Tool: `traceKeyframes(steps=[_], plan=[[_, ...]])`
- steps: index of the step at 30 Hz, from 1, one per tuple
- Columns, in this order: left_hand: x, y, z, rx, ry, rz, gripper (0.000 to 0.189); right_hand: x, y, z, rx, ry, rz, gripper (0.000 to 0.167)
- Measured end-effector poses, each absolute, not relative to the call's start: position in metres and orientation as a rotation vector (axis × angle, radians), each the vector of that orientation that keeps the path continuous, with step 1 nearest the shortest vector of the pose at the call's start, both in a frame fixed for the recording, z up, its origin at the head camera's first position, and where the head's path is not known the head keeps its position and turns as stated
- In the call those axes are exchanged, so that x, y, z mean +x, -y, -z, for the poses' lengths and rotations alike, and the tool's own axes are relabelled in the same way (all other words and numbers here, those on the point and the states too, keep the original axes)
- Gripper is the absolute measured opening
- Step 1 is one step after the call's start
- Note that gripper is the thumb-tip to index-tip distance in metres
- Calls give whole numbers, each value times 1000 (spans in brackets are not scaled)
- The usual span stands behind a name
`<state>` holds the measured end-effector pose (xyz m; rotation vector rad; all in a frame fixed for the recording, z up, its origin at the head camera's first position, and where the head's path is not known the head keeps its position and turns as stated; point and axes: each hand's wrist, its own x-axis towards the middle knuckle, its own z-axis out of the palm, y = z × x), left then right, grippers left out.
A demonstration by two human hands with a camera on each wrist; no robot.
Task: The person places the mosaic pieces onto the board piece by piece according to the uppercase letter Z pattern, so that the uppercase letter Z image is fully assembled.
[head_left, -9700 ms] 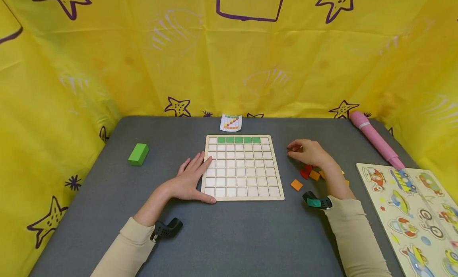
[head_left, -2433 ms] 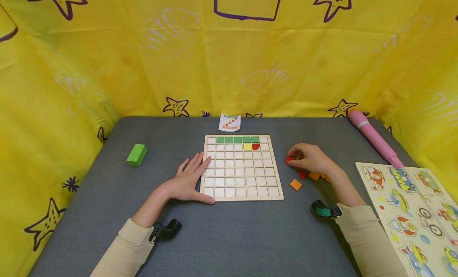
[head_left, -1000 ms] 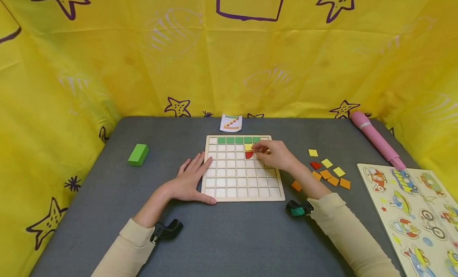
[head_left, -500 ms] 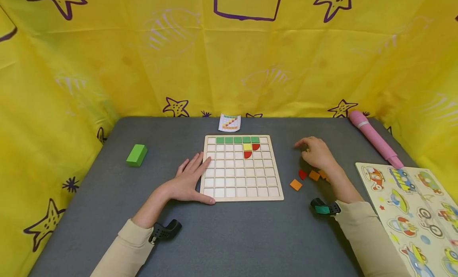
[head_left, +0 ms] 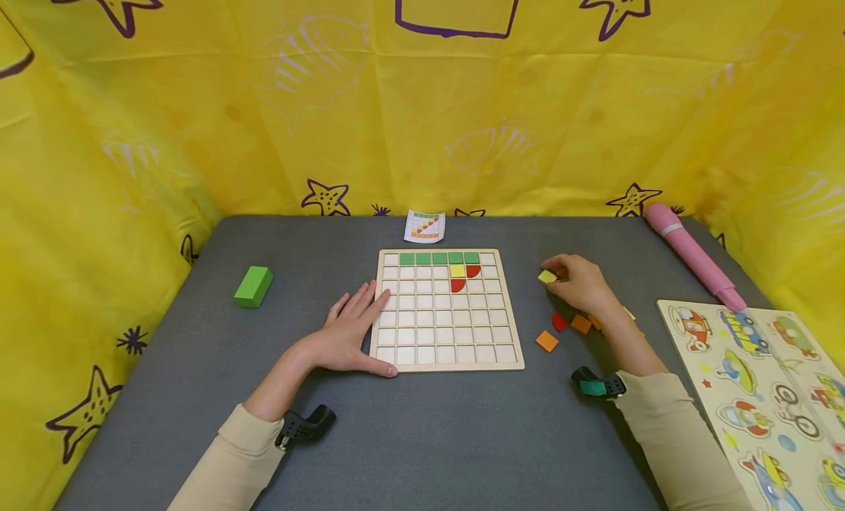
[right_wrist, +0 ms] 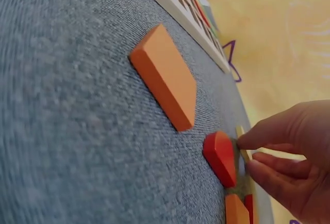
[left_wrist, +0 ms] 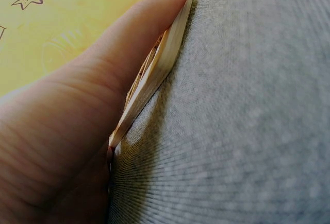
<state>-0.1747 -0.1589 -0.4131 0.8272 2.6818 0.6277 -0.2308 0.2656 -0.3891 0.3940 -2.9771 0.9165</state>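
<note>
A wooden grid board [head_left: 425,328] lies mid-table. Five green squares [head_left: 439,259] sit in its top row, with a yellow square [head_left: 457,271] and a red quarter-circle [head_left: 473,271] below them, and another red quarter-circle [head_left: 458,285] one row lower. My left hand [head_left: 346,336] rests with straight fingers on the board's left edge, its thumb [left_wrist: 139,23] along the near edge. Between thumb and fingertips my right hand [head_left: 581,285] pinches a yellow square tile [head_left: 546,276], right of the board. Close by are a loose red quarter-circle [right_wrist: 220,157] and an orange square tile [right_wrist: 167,77].
A small pattern card [head_left: 425,226] lies behind the board. To the left stands a green block [head_left: 254,287]. At right are a pink cylinder [head_left: 696,258] and a vehicle puzzle board [head_left: 759,394]. More orange tiles [head_left: 581,324] lie partly under the right forearm.
Since the oldest frame, a yellow square and two red quarter-circles have come onto the board. In the last second my right hand moved off the board rightward and took a yellow tile. My left hand stays put.
</note>
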Motion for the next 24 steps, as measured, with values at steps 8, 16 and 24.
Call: traceKeyframes(steps=[8,16,24], plan=[[-175,159,414,846,-2686,-657,121,-232,-258,392,364,2990,-997,35],[-175,159,412,834,-2680,-652,121,-231,-256,392,320,3001,-998,35],[-175,159,413,834,-2678,-653,121,-232,-242,392,349,2957,-1063,33]])
